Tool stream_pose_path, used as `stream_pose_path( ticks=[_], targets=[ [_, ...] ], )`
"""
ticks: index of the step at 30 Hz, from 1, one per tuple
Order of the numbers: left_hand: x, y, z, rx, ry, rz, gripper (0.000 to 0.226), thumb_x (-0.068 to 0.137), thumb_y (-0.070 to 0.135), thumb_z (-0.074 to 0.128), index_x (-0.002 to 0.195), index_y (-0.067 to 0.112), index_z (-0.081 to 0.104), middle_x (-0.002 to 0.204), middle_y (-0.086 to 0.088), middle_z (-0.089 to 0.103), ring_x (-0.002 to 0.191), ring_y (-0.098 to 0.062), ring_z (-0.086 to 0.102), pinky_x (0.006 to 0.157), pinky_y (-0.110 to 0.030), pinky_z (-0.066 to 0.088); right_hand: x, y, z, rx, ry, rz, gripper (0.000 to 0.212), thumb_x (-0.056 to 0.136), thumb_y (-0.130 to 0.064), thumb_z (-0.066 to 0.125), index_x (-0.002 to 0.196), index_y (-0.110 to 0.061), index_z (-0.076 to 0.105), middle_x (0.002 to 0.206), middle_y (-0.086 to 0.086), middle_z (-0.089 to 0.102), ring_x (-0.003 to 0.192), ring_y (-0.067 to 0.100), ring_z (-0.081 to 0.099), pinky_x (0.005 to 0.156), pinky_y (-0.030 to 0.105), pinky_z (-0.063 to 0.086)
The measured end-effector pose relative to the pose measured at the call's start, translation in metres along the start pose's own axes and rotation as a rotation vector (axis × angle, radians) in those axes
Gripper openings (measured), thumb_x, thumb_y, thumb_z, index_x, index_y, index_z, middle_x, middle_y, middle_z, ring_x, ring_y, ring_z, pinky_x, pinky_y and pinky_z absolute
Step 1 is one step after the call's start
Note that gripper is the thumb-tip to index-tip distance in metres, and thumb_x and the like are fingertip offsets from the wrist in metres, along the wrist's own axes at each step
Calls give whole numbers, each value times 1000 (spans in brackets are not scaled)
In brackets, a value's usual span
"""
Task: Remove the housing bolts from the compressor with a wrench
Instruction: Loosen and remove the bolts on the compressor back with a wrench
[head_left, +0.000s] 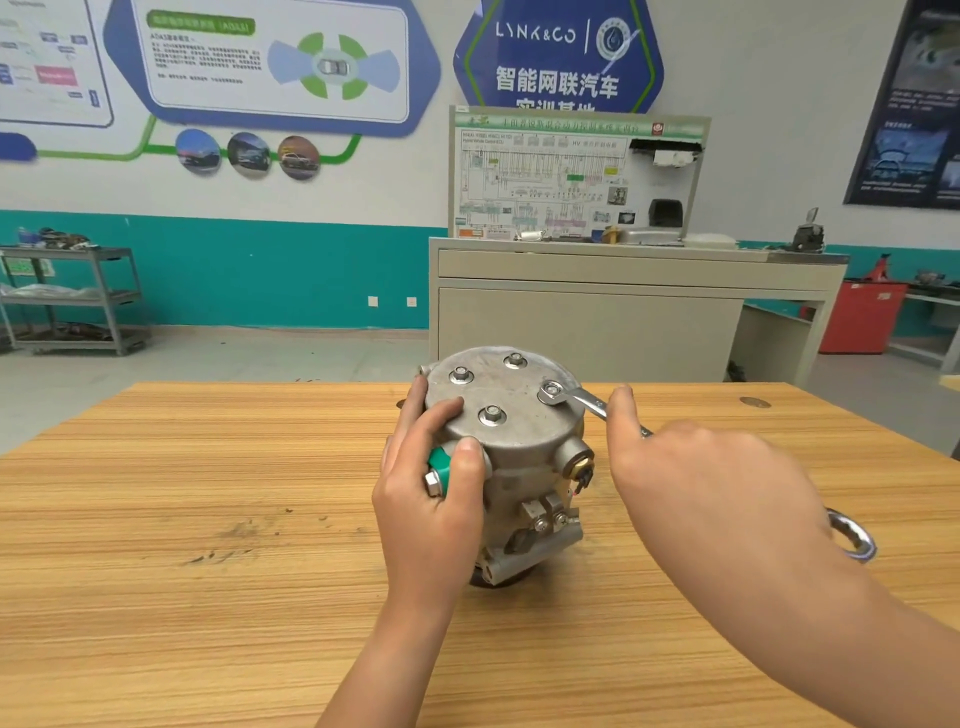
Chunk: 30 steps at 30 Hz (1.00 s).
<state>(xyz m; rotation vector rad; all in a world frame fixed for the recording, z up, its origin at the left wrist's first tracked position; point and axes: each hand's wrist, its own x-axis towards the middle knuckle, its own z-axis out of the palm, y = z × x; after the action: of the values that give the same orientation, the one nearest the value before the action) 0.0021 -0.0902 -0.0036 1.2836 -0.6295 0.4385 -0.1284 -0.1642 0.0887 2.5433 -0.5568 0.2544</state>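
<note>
Our left hand clasps the compressor, fingers curled over its top edge, thumb pressed to its side. Our right hand grips the wrench, one digit stretched along its shaft.

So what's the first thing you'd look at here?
Your eye goes to the silver compressor standing in the middle of the wooden table, with four bolts on its round top. The left hand grips its side. The right hand holds a wrench set on the rightmost bolt.
</note>
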Motion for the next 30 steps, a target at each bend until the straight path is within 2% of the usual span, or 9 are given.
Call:
stream_pose_path(
  ticks=[3,5,8,11,13,16,20,23,30],
  targets=[
    [1,0,0,-12,-12,1,32,71,48,43,97,41,60,130,30,44,122,11,41,98,-14,37,0,6,7,-54,90,43,69,73,5,26,141,-1,13,58,4,21,40,13,19,36,24,10],
    [4,-1,-2,-34,-37,-3,33,70,47,43,96,39,61,129,29,46,121,10,43,96,-12,35,2,16,13,20,219,106,46,62,9,45,106,2,56,48,4,21,34,14,15,41,13,5],
    [13,-3,-5,-96,-83,-15,35,68,45,44,94,32,64,127,24,51,118,12,45,92,-7,33,25,47,47,169,468,53,8,71,-2,61,64,-1,58,42,7,40,30,23,33,34,20,25],
    [20,-4,-3,-112,-141,-24,35,67,45,45,92,31,65,125,26,51,118,12,46,96,-16,38,76,67,71,107,527,42,14,83,-3,56,90,4,65,72,18,62,68,35,60,70,48,49],
    [21,-1,2,-77,-164,-18,34,67,45,45,91,33,65,125,29,49,118,13,45,100,-32,42,116,67,72,117,516,-47,29,93,-11,47,118,1,55,113,19,59,110,31,54,100,52,29],
    [18,5,12,-59,-151,-21,31,66,46,44,89,37,64,122,33,48,117,14,44,102,-42,42,152,62,66,158,463,-217,38,100,-21,33,134,-5,42,143,9,40,135,20,32,109,42,16],
    [13,0,12,-100,-96,-23,31,67,44,45,89,35,65,122,31,51,118,11,46,101,-43,43,143,72,60,502,656,60,29,98,-14,36,117,0,52,107,22,62,99,37,56,83,45,43],
    [9,-3,9,-115,-31,-6,31,68,43,45,90,32,65,127,25,51,120,8,46,101,-31,42,109,83,51,948,790,200,26,100,-21,33,117,-8,48,64,7,56,61,30,56,58,42,45],
    [5,-5,6,-151,35,-23,30,69,42,45,90,32,64,128,23,50,118,12,45,90,-7,39,17,53,41,440,333,82,51,87,-47,16,138,-51,17,53,-8,38,58,26,51,54,35,46]
  ],
)
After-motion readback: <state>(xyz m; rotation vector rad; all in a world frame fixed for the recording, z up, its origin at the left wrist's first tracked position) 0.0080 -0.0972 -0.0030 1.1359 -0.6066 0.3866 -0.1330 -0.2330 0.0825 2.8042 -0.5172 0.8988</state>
